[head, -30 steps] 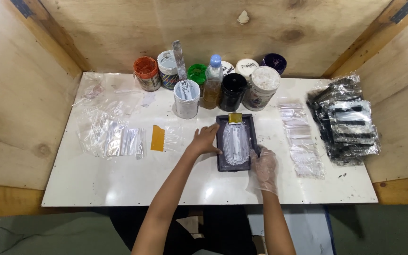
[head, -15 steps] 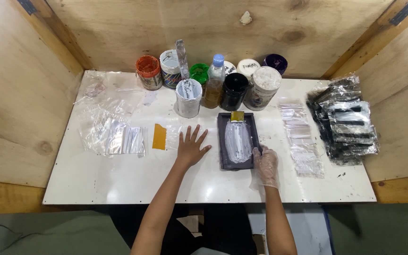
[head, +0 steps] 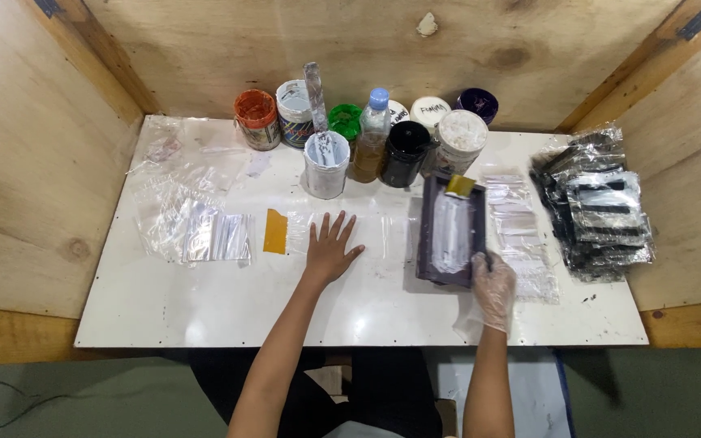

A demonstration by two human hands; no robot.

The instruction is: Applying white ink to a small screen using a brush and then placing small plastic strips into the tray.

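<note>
My left hand [head: 330,249] lies flat on the white table [head: 204,308] with fingers spread, resting on a clear plastic bag with a yellow strip [head: 276,231] at its left end. My right hand [head: 492,284], in a thin clear glove, grips the near right corner of a dark rectangular frame [head: 450,231]. The frame is tilted up off the table, with a whitish patch in its middle and a yellow-handled scraper [head: 459,186] at its far end.
Several paint jars, a cup [head: 325,165] with a stirrer and a bottle [head: 372,136] stand along the back. Clear bags lie at left [head: 212,237] and beside the frame [head: 517,231]. A stack of black-and-silver packets [head: 602,211] sits at right. Wooden walls enclose the table.
My left hand has let go of the frame and moved left onto the clear bag. My right hand has lifted and tilted the frame.
</note>
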